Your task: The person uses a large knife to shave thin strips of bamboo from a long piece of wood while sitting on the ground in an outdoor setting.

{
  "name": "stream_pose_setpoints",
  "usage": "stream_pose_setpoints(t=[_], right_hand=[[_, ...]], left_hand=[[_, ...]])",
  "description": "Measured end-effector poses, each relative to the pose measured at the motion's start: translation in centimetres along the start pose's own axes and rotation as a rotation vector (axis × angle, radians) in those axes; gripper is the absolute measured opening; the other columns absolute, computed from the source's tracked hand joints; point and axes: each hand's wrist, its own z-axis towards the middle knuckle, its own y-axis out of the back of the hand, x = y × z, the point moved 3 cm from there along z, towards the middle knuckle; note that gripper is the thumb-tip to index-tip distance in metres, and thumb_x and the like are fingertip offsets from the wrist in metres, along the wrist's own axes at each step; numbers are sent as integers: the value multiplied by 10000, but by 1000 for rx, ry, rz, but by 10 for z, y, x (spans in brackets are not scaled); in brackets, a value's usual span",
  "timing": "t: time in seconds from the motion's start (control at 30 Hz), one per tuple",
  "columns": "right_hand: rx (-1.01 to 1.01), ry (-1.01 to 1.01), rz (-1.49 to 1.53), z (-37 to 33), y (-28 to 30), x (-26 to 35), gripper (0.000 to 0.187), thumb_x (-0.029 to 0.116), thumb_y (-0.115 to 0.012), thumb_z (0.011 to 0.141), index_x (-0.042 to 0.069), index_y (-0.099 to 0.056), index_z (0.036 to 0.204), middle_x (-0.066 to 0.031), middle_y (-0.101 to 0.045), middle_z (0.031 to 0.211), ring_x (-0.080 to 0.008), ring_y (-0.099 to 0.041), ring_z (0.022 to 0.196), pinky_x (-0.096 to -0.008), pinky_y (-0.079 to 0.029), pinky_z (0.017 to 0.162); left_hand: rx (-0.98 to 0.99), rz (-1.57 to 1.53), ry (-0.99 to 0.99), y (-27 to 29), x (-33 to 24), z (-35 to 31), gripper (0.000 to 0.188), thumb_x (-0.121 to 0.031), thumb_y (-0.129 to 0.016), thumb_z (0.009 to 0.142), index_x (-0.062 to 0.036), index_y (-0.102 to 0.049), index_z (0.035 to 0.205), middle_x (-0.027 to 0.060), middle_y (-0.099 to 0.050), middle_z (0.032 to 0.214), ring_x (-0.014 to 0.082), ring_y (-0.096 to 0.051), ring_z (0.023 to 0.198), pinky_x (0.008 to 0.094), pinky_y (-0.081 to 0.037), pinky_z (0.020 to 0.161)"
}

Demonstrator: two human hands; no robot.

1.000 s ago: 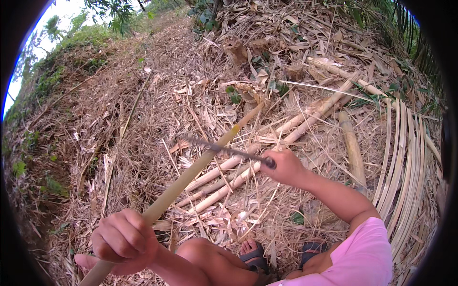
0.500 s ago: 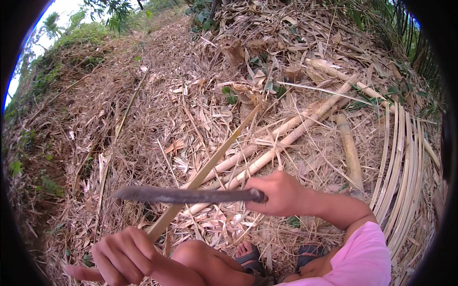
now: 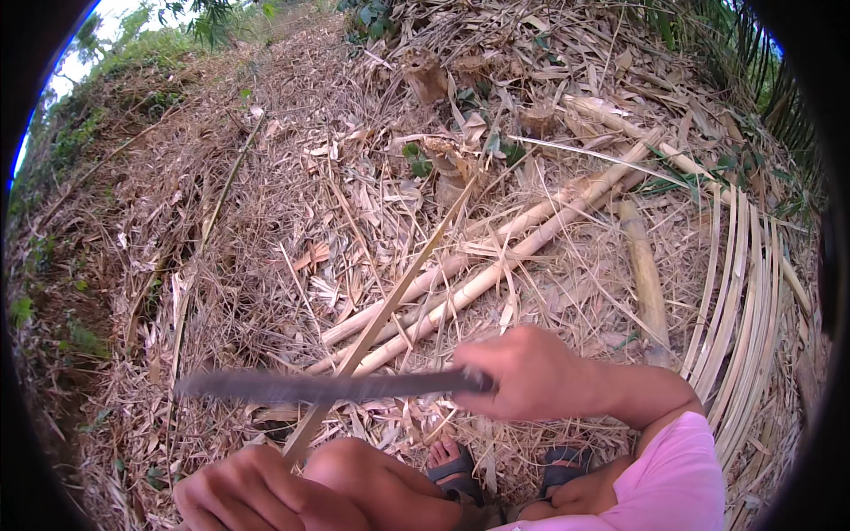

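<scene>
My right hand is closed round the handle of a long dark machete. The blade points left and lies across a thin bamboo strip; whether it bites into the strip I cannot tell. At the lower left, my left hand grips the near end of that strip, its fingers curled. From there the strip slants up and away to the right, toward a cut bamboo stump. The strip's end inside my left hand is hidden.
Split bamboo strips lie in a curved bundle at the right. Bamboo poles cross the ground ahead, and a short thick bamboo piece rests beside them. Dry leaf litter covers the slope. My sandalled feet are below.
The machete and my right hand have moved slightly down, with the blade shifted left along its length. My left hand has sunk lower, and the strip now appears edge-on and narrower.
</scene>
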Motion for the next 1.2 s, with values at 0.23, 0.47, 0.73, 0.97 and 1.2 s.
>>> stream_pose_setpoints(t=[0.23, 0.47, 0.73, 0.97, 1.2], right_hand=[[-71, -108, 10, 2, -11, -23, 237, 256, -671, 811, 48, -607, 905, -148, -633, 601, -339, -653, 572, -435, -533, 564], [-46, 123, -119, -5, -11, 17, 279, 277, -679, 817, 18, -601, 888, -164, -644, 664, -357, -646, 624, -446, -520, 570], [-70, -223, -41, 5, 3, -22, 270, 265, -636, 827, -3, -645, 792, -173, -638, 631, -350, -657, 613, -433, -531, 609], [-101, -439, -69, 9, 11, -88, 214, 234, -667, 803, 29, -625, 757, -140, -610, 565, -294, -627, 499, -391, -510, 524], [-96, -249, -294, 4, 11, -49, 242, 293, -653, 811, 50, -657, 822, -138, -629, 599, -314, -641, 548, -420, -528, 576]], left_hand=[[-69, 17, -8, -3, -7, -2, 691, -700, -178, 938, -189, -282, 485, -64, -288, 417, 56, -252, 320, 247, -97, 386], [-55, 1, 8, -4, -5, -3, 697, -724, -180, 925, -186, -271, 491, -64, -282, 429, 57, -241, 327, 256, -88, 390], [52, 7, 34, -15, -4, -1, 691, -702, -189, 940, -180, -255, 492, -52, -280, 435, 64, -242, 323, 253, -92, 372], [-105, 116, 0, -13, -7, -5, 684, -638, -193, 970, -187, -309, 470, -52, -305, 417, 73, -288, 309, 220, -148, 355], [166, 97, 161, -4, -24, -1, 701, -492, -107, 1031, -164, -354, 463, 7, -406, 380, 105, -393, 289, 217, -244, 298]])
